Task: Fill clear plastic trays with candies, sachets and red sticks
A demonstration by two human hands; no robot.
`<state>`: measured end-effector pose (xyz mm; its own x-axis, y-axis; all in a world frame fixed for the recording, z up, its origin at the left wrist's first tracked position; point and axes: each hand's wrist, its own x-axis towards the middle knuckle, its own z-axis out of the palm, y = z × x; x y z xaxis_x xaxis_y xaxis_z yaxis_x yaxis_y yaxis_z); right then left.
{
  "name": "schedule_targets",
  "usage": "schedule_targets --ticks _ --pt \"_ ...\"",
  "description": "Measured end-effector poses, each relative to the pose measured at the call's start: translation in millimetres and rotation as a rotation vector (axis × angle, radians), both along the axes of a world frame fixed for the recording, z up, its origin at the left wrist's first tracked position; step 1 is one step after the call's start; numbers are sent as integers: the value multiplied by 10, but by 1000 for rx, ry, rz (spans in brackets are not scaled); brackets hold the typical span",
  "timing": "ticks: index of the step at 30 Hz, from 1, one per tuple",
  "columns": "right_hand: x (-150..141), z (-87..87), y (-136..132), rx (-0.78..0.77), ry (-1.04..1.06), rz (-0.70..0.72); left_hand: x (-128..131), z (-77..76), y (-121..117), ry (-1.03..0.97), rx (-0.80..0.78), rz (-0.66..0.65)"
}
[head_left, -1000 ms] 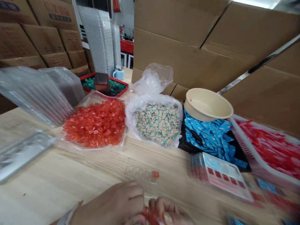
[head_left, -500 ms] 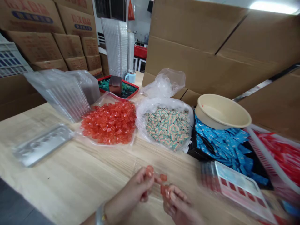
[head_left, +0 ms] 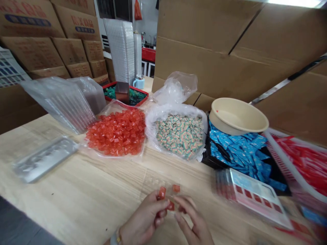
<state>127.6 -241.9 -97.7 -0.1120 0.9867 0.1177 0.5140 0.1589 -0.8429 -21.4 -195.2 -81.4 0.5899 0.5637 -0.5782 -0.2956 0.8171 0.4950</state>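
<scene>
My left hand [head_left: 149, 214] is closed, pinching a red translucent candy cube [head_left: 162, 193] at its fingertips. A second red cube [head_left: 170, 205] sits at the tip of the left thumb, close to the right fingers. My right hand [head_left: 190, 217] has its thumb and fingers apart, with nothing visibly gripped. Under and beyond both hands lies a clear plastic tray [head_left: 150, 180], partly covered by them. Another red cube [head_left: 176, 188] rests at the tray, just past the right fingertips.
Ahead are a pile of red cubes [head_left: 117, 132] and a bag of striped small pieces [head_left: 180, 136]. Rightward stand a cream basin [head_left: 237, 115], blue packets [head_left: 237, 149] and filled trays [head_left: 258, 197]. Leftward are an embossed silvery tray [head_left: 46, 158] and stacked clear trays [head_left: 63, 105].
The right hand has let go of its red cube, which is now at the left thumb tip. Its fingers have spread and moved closer to the left hand. The view has shifted slightly.
</scene>
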Motion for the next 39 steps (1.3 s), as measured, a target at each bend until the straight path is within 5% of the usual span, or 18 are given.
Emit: schedule_targets --ticks 3,7,12,16,22,26,31,35,39 --pt "62 37 103 70 -177 86 22 -43 49 41 59 5" --pt "98 -34 403 122 -524 15 -1 -92 154 250 193 78" --pt "52 -126 664 124 -820 98 -57 -179 197 346 185 48" --pt "28 -5 580 97 -711 69 -96 -186 155 324 206 28" --pt "-42 140 478 -54 -126 160 -76 -174 79 140 207 21" --pt "-47 73 632 56 -437 142 -197 -155 89 205 171 217" --pt "-146 -44 821 213 -866 504 -353 -141 84 216 238 193" --pt "-173 -72 848 199 -872 573 -408 -245 62 306 360 165" --pt "-171 74 756 160 -698 360 -471 -295 51 539 628 125"
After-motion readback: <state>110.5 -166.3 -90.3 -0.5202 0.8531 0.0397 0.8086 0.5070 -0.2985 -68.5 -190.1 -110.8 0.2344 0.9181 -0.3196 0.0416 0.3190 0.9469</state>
